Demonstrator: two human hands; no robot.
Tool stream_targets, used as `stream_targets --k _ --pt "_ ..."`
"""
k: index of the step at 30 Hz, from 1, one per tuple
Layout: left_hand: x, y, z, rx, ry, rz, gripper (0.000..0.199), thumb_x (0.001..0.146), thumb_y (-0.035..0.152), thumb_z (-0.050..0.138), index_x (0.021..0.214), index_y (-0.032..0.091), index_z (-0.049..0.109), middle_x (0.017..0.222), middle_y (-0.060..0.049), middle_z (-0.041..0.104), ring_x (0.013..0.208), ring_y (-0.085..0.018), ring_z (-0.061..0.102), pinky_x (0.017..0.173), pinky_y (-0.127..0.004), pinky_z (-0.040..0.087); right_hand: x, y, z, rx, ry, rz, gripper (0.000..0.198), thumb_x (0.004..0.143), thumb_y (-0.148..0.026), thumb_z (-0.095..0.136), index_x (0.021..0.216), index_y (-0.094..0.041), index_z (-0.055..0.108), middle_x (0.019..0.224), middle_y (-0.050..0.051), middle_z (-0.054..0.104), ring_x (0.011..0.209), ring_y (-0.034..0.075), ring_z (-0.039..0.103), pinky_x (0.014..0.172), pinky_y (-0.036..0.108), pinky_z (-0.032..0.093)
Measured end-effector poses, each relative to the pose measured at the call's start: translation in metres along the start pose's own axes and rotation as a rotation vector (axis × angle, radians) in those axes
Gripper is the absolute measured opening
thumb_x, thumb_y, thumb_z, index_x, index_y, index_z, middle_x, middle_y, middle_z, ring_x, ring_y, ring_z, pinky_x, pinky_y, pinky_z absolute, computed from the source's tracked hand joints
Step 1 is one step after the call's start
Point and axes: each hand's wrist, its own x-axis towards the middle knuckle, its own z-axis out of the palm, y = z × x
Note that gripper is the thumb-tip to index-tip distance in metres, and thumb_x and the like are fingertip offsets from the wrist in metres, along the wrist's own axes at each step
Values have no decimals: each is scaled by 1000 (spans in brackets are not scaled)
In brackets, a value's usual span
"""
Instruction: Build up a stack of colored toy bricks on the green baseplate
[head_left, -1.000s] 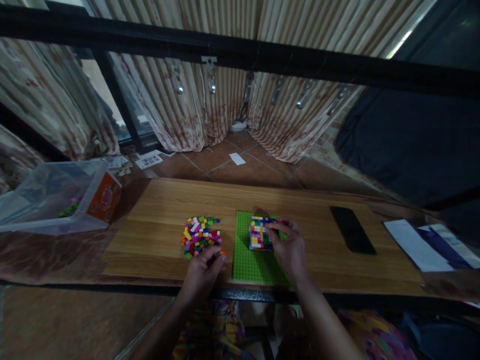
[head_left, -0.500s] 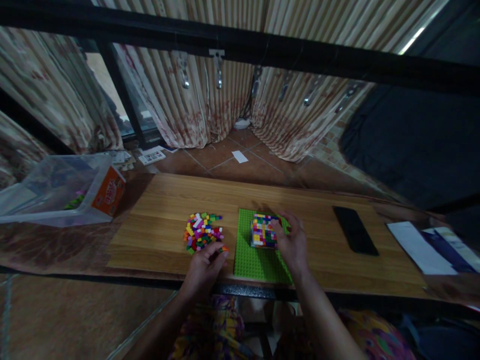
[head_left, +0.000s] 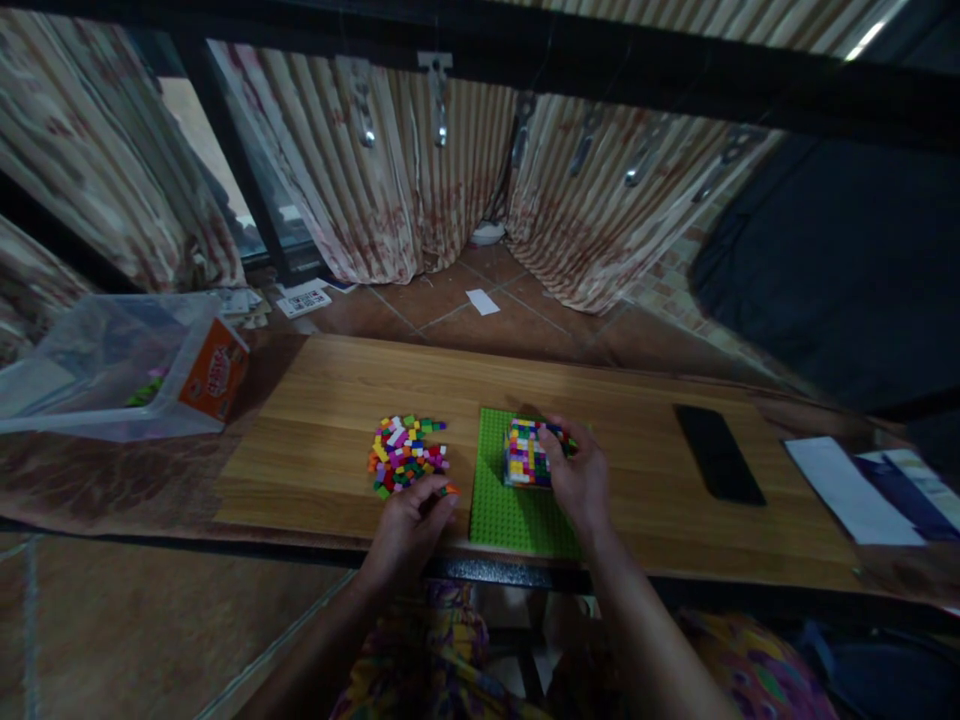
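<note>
The block (head_left: 527, 455), built of small bricks in many colours, sits on the green plate (head_left: 495, 515), towards its far side; the right hand (head_left: 561, 440) lies over the block's right end, fingers bent, thumb across the top; whether it clasps the block or only rests on it, I cannot tell. The left hand (head_left: 441, 497) pinches a small orange brick (head_left: 451, 489) between thumb and fingers, just left of the plate and at the near edge of the pile (head_left: 397, 452); the pile is loose bricks of mixed colours, a few straying to its right side. All of this lies on the wooden bench (head_left: 300, 430); further right, well apart from the plate, a black phone (head_left: 720, 455) lies flat; beyond it, past the wood's right end, are white and blue papers (head_left: 855, 490). To the left stands a clear box (head_left: 150, 390) with an orange label (head_left: 216, 372), some green and pink pieces visible inside; behind the bench, a white card (head_left: 482, 301) lies on the tiled floor (head_left: 525, 320), below striped curtains (head_left: 457, 190).
</note>
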Motion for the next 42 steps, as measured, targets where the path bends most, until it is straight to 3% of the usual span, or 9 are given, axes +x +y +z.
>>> stream_targets --k 11,18,22,26,31,34,39,42 --pt "2 1 0 3 26 39 19 81 37 60 83 18 63 70 2 55 65 -12 51 61 -22 43 1 1 3 19 -3 -39 37 81 -44 60 107 -20 69 105 10 68 98 24 62 89 42 47" --pt "-5 21 2 -70 52 90 18 78 34 63 79 17 63 68 2 53 63 -11 47 61 -22 41 -14 -27 -29 84 140 -103 36 88 -45 51 104 -19 69 105 11 69 97 23 63 88 39 48" --pt "-14 36 7 -43 4 151 19 81 34 60 81 16 64 69 2 55 65 -11 48 63 -23 41 -52 -52 -29 161 -19 -70 26 88 -41 55 94 -22 72 99 7 72 95 22 65 86 37 48" --pt "-20 51 11 -22 -65 204 21 84 33 56 92 16 67 79 -1 63 72 -14 54 67 -24 44 -84 -71 -19 211 -245 -81 23 87 -38 58 102 -25 71 102 6 70 93 20 65 83 34 49" --pt "-29 67 10 60 -110 250 21 86 28 54 94 17 69 83 -2 67 76 -15 58 71 -26 45 -92 -82 -14 232 -324 -106 19 85 -35 60 97 -25 72 94 5 70 89 19 64 79 33 49" --pt "-33 72 11 65 -94 241 20 86 30 55 92 18 69 81 -2 66 76 -15 57 70 -26 45 -92 -84 -13 285 -296 -35 16 83 -36 62 85 -24 73 87 3 70 84 19 64 75 32 48" --pt "-36 77 18 -106 -80 204 17 84 33 57 84 17 63 75 -1 62 70 -13 55 67 -25 45 -96 -87 -7 515 -233 219 21 75 -41 68 79 -21 70 64 -2 64 60 14 57 60 28 46" --pt "-37 78 21 -119 -59 205 16 83 33 57 80 18 59 72 0 59 68 -13 54 66 -25 45 -97 -89 -7 547 -236 240 24 76 -43 67 80 -20 68 64 -2 64 59 14 56 59 27 45"
